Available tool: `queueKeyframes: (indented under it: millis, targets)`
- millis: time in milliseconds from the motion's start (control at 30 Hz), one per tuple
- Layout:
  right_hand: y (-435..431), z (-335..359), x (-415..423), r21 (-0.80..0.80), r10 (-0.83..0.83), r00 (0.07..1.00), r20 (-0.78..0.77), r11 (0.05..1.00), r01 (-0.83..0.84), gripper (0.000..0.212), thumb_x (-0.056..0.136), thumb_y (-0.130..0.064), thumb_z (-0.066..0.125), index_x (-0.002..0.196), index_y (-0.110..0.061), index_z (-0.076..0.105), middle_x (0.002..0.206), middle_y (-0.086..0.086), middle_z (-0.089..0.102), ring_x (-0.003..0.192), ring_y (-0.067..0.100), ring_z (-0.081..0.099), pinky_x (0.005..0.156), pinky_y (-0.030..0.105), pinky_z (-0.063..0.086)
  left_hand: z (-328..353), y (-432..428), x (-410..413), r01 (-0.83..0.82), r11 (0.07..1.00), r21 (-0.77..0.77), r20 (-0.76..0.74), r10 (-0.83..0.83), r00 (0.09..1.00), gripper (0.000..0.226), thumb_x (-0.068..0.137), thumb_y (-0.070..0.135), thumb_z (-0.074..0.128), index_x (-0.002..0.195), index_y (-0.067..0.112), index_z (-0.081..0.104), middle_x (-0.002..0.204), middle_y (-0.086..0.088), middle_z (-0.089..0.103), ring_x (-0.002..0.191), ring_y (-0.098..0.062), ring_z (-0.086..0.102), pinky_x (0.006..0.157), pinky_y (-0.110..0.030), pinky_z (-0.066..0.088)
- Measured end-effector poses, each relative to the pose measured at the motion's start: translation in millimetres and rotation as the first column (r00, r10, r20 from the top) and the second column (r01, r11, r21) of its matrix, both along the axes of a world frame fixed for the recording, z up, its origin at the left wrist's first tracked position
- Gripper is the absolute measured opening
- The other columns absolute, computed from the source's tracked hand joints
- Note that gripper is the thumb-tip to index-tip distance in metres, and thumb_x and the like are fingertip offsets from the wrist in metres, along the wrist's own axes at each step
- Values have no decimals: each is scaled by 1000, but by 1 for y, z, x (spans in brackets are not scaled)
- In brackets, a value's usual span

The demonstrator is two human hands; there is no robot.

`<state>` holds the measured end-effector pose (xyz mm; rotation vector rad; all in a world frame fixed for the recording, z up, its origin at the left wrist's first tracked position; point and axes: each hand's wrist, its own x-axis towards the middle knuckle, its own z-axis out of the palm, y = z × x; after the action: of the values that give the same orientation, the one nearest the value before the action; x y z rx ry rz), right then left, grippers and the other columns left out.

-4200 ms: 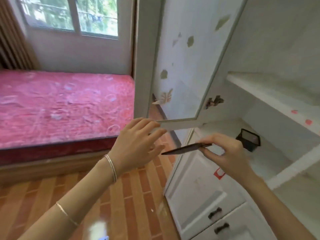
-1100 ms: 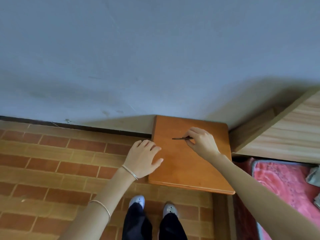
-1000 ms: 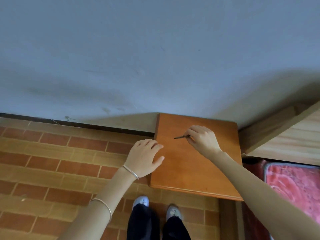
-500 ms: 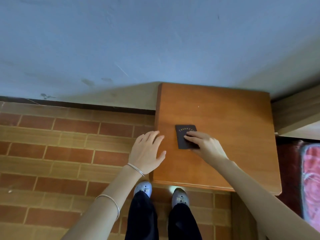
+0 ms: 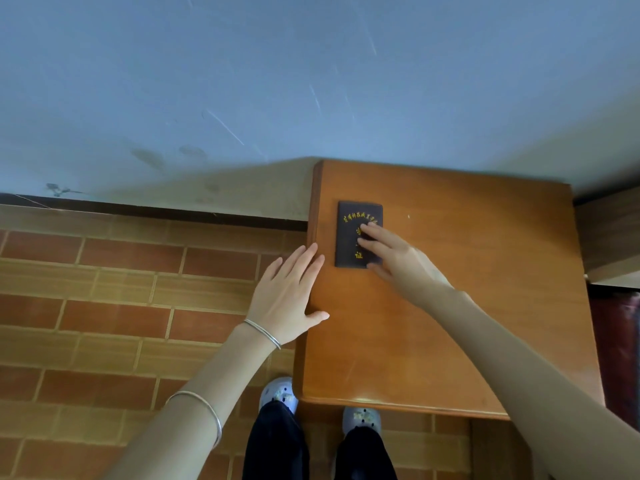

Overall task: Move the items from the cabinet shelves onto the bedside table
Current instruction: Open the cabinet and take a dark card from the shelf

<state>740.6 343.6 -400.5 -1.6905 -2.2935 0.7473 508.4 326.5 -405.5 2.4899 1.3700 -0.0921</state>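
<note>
A small dark booklet (image 5: 349,233) with gold lettering lies flat on the orange-brown wooden bedside table (image 5: 485,306), near its far left corner. My right hand (image 5: 398,258) rests on the booklet's right half, fingers spread flat on the cover and not curled around it. My left hand (image 5: 287,292) is open with fingers apart, its thumb and fingertips over the table's left edge, holding nothing. The cabinet is out of view.
A pale blue-grey wall (image 5: 311,81) rises directly behind the table. A brick-patterned floor (image 5: 104,306) lies to the left. My legs and light shoes (image 5: 277,398) stand at the table's front edge. A wooden bed frame (image 5: 609,233) adjoins the right side.
Earlier my right hand carried the booklet edge-on from the cabinet to the table. It now lies flat on the tabletop, farther back, with my fingers resting on the cover. The view has come closer.
</note>
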Motion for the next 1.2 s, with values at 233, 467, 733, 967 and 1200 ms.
queueKeyframes:
  millis: [233, 467, 733, 967, 1200]
  targets:
    - [65, 5, -14, -47, -26, 999, 23, 999, 27, 44, 89, -8, 60, 132, -10, 50, 149, -3, 33, 137, 10, 26, 106, 31, 31, 0, 18, -4, 52, 998, 37, 53, -54, 997, 92, 55, 58, 81, 129, 9, 55, 139, -14, 48, 121, -32, 52, 93, -46, 43]
    - [93, 8, -18, -81, 3, 997, 72, 997, 3, 46, 92, -11, 56, 136, -13, 45, 152, -4, 26, 140, 10, 19, 107, 29, 26, 1, 19, -4, 49, 999, -4, 40, -49, 998, 92, 58, 60, 78, 132, 10, 52, 142, -13, 45, 122, -31, 51, 94, -46, 43]
    - [91, 5, -19, -76, 26, 996, 83, 997, -20, 47, 93, -9, 52, 139, -11, 40, 154, -2, 21, 141, 11, 15, 108, 31, 26, 4, 18, -1, 35, 999, -15, -3, -35, 999, 92, 63, 60, 75, 136, 12, 48, 146, -11, 40, 127, -30, 46, 98, -44, 40]
    - [89, 17, -17, -55, 55, 988, 144, 997, -48, 55, 90, -18, 60, 140, -15, 39, 152, 2, 25, 142, 17, 11, 113, 38, 20, 21, 21, 6, 69, 994, -79, -148, -80, 986, 85, 84, 56, 57, 149, 18, 19, 157, -5, 12, 143, -23, 17, 113, -37, 19]
    - [50, 120, 8, 34, -33, 956, 291, 999, 24, 50, 91, -34, 54, 138, -27, 40, 145, -3, 39, 136, 15, 28, 111, 37, 15, 130, 51, 29, 121, 992, 18, -218, -115, 969, 62, 95, 45, 43, 147, 22, 22, 153, -1, 27, 139, -19, 25, 112, -35, 21]
